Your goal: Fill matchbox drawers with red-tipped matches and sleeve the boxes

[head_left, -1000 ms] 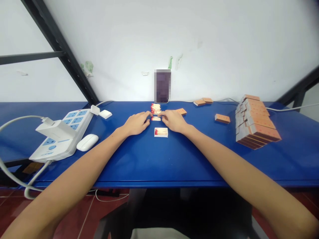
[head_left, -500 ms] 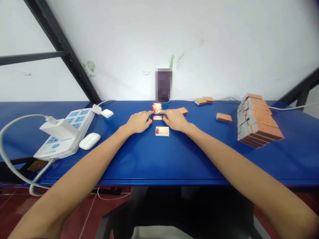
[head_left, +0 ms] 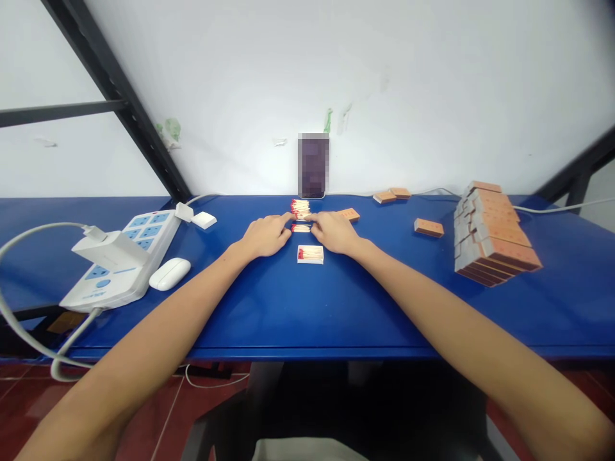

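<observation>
A pile of red-headed matches (head_left: 301,207) lies on the blue table in front of me, with a smaller row of matches (head_left: 301,228) just nearer. My left hand (head_left: 267,235) rests at the red-head side, its index fingertip at the near edge of the pile and its thumb apart. From the opposite side, my right hand (head_left: 335,232) puts its index fingertip by the bare stick ends. Neither hand visibly grips anything; some fingers are tucked out of sight. Closer to me sits a white matchbox tray (head_left: 310,261) with matches in it. An orange matchbox (head_left: 350,214) lies partly behind my right hand.
At right stands a stack of matchboxes (head_left: 500,234), with a single matchbox (head_left: 429,227) beside it. Two more lie near the wall. A dark pixelated device (head_left: 313,165) leans there. Left are a power strip (head_left: 132,269), a white earbud case (head_left: 170,274) and cables.
The whole view has shifted slightly. Both hands stay in nearly the same place beside the matches, and no object has clearly moved on the table.
</observation>
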A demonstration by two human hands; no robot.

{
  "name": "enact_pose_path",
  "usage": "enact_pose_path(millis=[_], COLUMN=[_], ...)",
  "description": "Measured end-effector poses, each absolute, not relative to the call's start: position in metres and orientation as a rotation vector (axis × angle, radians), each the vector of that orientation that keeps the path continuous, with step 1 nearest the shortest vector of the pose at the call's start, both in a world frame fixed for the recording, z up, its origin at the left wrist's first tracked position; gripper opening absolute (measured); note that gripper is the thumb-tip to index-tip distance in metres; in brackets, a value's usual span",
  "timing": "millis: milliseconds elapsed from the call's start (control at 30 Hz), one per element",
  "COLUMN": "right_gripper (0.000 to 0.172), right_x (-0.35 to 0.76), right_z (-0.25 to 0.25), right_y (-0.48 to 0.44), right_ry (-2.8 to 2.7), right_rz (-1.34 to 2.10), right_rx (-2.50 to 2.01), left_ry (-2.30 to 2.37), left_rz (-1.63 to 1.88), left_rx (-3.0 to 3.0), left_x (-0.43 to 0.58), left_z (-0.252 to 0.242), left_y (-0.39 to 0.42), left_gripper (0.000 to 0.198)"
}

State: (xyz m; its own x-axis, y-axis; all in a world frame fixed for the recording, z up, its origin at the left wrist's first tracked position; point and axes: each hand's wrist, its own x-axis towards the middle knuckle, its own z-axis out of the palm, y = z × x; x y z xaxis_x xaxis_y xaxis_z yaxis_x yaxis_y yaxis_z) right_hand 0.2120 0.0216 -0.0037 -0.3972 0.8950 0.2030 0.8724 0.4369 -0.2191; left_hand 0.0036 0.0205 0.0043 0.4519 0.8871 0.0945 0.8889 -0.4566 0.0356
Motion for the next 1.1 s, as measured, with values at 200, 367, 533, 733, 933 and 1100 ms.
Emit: enact_pose_path(millis=[200, 367, 533, 733, 933, 1100], right_gripper=[0.045, 0.044, 0.043, 0.041, 0.038, 0.033], right_x=[0.2124, 0.2136, 0.2143, 0.2153, 0.2157, 0.2163], right_z=[-0.0023, -0.0023, -0.0033, -0.0041, -0.0029, -0.0003], right_y=[0.0202, 0.02, 0.0206, 0.0208, 0.021, 0.0202], right_ry=[-2.409, -2.407, -2.406, -2.38, -2.34, -2.289], right_rz=[0.101, 0.103, 0.102, 0.125, 0.204, 0.345], right_rx=[-1.515, -1.497, -1.48, -1.448, -1.447, -1.414], left_ry=[-1.611, -1.608, -1.566, -1.556, -1.575, -1.553], left_rz=[-0.165, -0.182, -0.187, -0.214, -0.238, -0.3], left_rx=[-2.646, -2.646, -2.659, -2.669, -2.675, -2.711], left_x=[0.0029, 0.0023, 0.0004, 0.0004, 0.0002, -0.0008], left_z=[0.0033, 0.0034, 0.0014, 0.0016, 0.0016, 0.0019], left_y=[0.0192, 0.0178, 0.0196, 0.0183, 0.0182, 0.0192], left_gripper=[0.049, 0.052, 0.052, 0.049, 0.048, 0.043])
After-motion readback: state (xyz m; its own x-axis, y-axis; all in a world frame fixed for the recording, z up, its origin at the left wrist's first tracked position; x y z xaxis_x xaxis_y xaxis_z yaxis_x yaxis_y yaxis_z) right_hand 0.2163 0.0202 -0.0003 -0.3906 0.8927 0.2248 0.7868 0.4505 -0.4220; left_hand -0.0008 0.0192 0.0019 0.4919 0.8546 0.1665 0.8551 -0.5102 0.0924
